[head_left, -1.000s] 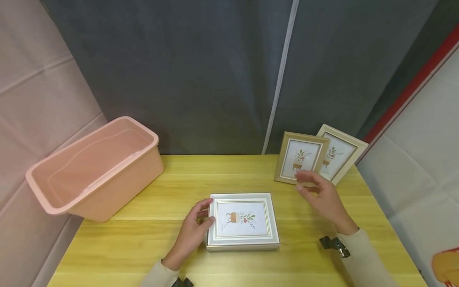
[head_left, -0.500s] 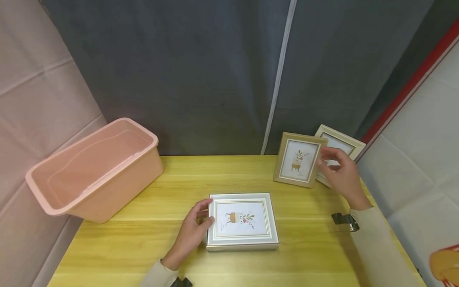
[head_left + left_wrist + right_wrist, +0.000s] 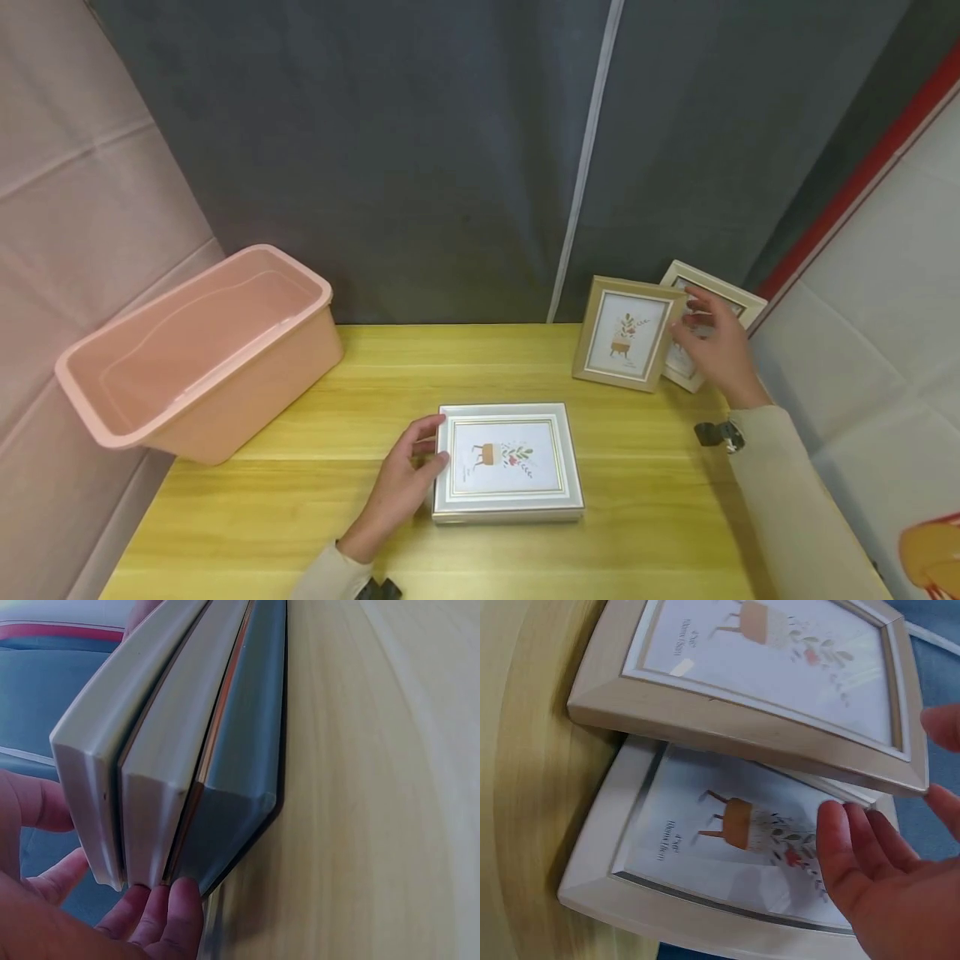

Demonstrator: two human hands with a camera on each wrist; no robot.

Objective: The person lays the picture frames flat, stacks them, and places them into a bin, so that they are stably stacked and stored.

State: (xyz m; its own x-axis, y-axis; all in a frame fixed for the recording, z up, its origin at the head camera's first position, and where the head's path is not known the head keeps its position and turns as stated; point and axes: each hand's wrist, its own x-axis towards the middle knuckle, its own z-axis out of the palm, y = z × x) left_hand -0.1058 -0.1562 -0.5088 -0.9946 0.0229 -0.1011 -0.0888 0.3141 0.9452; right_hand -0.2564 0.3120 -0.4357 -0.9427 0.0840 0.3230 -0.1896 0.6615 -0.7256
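While the left hand (image 3: 401, 483) rests at a stack of frames (image 3: 150, 825), we see that its fingers are relaxed and loosely bent, with the tips touching the stack's left end. The stack counts three, as we see from the left wrist, and lies flat between the left and right edges of the table (image 3: 300, 525); on top is a white frame (image 3: 508, 458) with a plant picture.

The right hand (image 3: 723, 350) is at the far right corner of the table, its fingers apart and slightly bent. One fingertip is at the corner of the tan frame (image 3: 626, 337) — we cannot tell if it touches — and others are before the cream frame (image 3: 720, 877). Both frames stand there, the cream one tilted sideways and partly behind the tan one.

At the far left corner we find a pink bin (image 3: 255, 387).
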